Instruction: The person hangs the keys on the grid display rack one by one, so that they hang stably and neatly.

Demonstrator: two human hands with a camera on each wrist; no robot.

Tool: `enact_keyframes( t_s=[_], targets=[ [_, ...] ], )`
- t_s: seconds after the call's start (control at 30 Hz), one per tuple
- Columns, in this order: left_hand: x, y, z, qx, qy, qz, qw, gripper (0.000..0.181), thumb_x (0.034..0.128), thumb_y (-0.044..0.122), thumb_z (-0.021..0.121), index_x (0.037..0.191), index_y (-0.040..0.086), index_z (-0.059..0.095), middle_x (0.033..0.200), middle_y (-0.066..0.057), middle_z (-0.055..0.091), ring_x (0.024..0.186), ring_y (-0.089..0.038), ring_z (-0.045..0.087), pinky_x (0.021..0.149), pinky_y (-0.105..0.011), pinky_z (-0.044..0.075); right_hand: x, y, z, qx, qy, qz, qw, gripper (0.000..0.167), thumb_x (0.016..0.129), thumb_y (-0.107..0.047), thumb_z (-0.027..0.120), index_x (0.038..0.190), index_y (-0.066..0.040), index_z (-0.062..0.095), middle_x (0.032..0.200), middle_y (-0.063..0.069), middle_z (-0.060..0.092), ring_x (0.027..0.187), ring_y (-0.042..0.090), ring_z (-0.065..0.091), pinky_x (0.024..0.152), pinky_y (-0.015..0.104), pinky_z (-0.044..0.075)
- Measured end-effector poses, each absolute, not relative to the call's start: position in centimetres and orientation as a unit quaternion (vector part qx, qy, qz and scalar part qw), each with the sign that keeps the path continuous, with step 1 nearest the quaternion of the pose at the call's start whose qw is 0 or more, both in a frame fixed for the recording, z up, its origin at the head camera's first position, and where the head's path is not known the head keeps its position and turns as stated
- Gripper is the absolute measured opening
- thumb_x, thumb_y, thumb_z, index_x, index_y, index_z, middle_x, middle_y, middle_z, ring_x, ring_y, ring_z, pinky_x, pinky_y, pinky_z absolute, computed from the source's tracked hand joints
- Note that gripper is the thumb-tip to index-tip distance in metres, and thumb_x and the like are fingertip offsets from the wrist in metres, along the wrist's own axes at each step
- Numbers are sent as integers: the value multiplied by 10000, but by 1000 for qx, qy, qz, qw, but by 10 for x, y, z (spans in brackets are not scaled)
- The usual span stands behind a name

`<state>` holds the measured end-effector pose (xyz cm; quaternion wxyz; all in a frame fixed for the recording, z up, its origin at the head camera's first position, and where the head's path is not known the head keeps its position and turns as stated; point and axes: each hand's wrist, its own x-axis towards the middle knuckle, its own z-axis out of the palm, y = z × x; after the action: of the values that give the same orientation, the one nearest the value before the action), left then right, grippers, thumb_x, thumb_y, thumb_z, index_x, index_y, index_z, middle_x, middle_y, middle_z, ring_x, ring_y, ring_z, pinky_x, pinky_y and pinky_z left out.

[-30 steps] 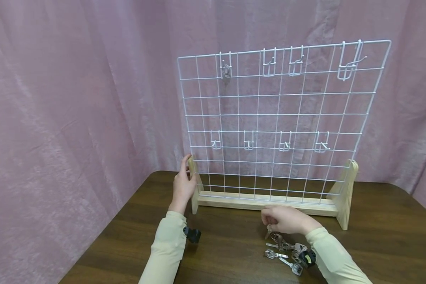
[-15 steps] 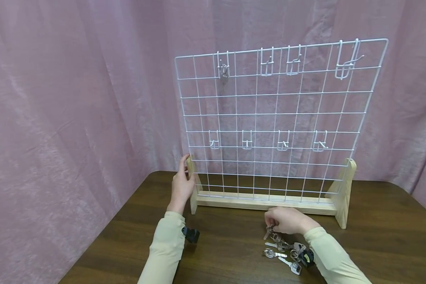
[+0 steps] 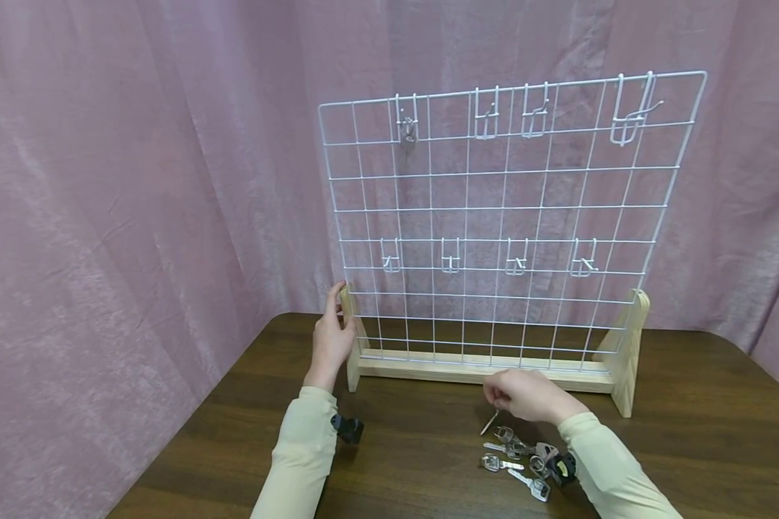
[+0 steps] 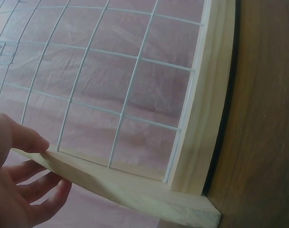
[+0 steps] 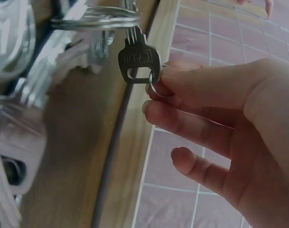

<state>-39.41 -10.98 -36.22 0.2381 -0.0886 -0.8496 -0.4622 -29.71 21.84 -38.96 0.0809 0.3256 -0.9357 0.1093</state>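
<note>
In the head view my left hand grips the left wooden side piece of a stand that carries a white wire grid. The left wrist view shows the thumb on one face of the wood and the fingers on the other. Low over the table, my right hand pinches a small key ring between thumb and fingertips. From that ring hangs a dark metal key, its blade pointing away from the hand. Right below lies a pile of loose keys, partly blurred in the right wrist view.
White wire hooks hang along the grid in two rows. A key ring hangs on the upper left hook. The grid stands on a wooden base bar on a brown table. Pink curtain surrounds it.
My right hand has risen slightly, and the key it pinches has turned and now hangs just off the pile. The left hand keeps its grip on the wood. The head view has shifted a little.
</note>
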Motion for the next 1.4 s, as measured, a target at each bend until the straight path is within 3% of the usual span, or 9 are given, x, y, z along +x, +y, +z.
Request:
enact_keyframes(
  t_s=[0.37,0.87,1.07,1.4],
  targets=[
    [-394,-110,-362,-88,-849,-463,238,662,907,36,557,1469,299,328,1274,-243,609,1010,-376,663,734,-468,559,-296,220,-380,325,-931,115,120,211,880,-58,635,797,-205,509,659,-157,457,607,-29,382,551,193,335],
    [-394,-110,-362,-87,-850,-462,237,667,905,37,560,1464,313,324,1274,-239,612,1039,-378,654,760,-481,561,-293,220,-366,281,-939,111,164,163,881,-143,678,819,-217,547,639,-160,499,575,-27,401,516,194,336],
    [-393,-110,-362,-89,-849,-464,235,659,904,31,557,1471,276,329,1271,-245,611,1039,-377,653,760,-481,556,-290,219,-363,274,-939,114,176,170,876,-130,684,808,-214,553,615,-166,453,559,-25,379,520,194,332],
    [-394,-110,-361,-89,-849,-464,237,663,901,38,567,1467,292,333,1260,-239,619,1037,-376,651,776,-488,546,-292,221,-361,281,-934,106,192,140,859,-67,670,847,-183,593,681,-142,557,602,-23,442,537,211,379]
  ],
)
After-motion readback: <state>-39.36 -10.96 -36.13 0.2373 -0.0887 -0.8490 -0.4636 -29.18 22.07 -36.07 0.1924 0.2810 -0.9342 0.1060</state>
